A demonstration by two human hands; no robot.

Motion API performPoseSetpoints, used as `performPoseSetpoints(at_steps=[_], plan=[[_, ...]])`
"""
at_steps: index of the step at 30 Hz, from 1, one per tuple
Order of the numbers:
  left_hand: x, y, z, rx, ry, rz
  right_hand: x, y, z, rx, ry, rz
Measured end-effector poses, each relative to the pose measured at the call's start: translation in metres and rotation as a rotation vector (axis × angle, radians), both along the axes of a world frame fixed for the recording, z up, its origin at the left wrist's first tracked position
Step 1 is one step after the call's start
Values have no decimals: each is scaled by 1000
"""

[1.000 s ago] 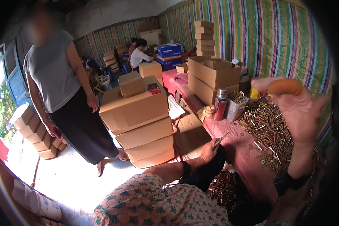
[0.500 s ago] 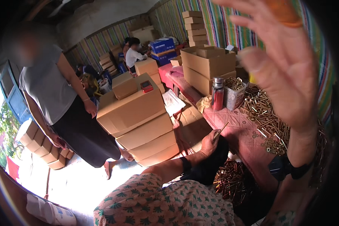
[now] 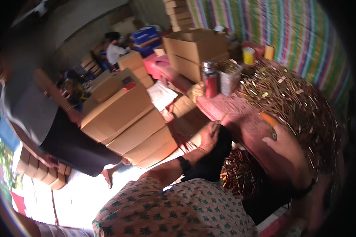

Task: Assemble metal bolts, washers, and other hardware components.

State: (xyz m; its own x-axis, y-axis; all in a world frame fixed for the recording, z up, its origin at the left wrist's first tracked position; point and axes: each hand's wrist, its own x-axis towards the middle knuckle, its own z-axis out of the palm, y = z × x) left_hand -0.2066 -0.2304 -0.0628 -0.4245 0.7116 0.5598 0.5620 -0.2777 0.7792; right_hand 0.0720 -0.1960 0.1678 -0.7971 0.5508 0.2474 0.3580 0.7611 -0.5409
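Observation:
Over the pink quilted table cover [image 3: 245, 114], my right hand [image 3: 286, 144] hangs low among small brass-coloured washers. An orange wrap covers one of its fingertips, and the thumb stands apart from that finger. Motion blurs this hand, and its other fingers are hidden. Beside the table edge, my left hand [image 3: 209, 138] is closed round a thin metal bolt [image 3: 223, 117] that points up and away. A large heap of brass-coloured bolts [image 3: 292, 91] spreads over the far right of the table. More loose bolts [image 3: 241, 173] lie below, next to my lap.
A red flask [image 3: 210, 81] and a clear tub of small metal parts [image 3: 228, 79] stand on the table's left, before open cartons [image 3: 195, 51]. Stacked cartons [image 3: 134, 126] rise left of my arm. A person in grey [image 3: 31, 98] stands left; others sit behind.
My right hand has come down from high up, spread wide, to the washers on the table. My left hand keeps hold of the bolt. The whole view has shifted toward the right.

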Motion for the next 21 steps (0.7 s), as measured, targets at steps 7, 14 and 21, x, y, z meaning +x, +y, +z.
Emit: performPoseSetpoints(at_steps=[7, 14, 21], plan=[[22, 4, 33, -46, -1, -41, 100, 62, -122, -119, 111, -270], [10, 13, 11, 59, -82, -144, 177, 83, -170, 58, -44, -700], [0, 4, 4, 31, 43, -120, 224, 124, -175, 283, -175, -960]])
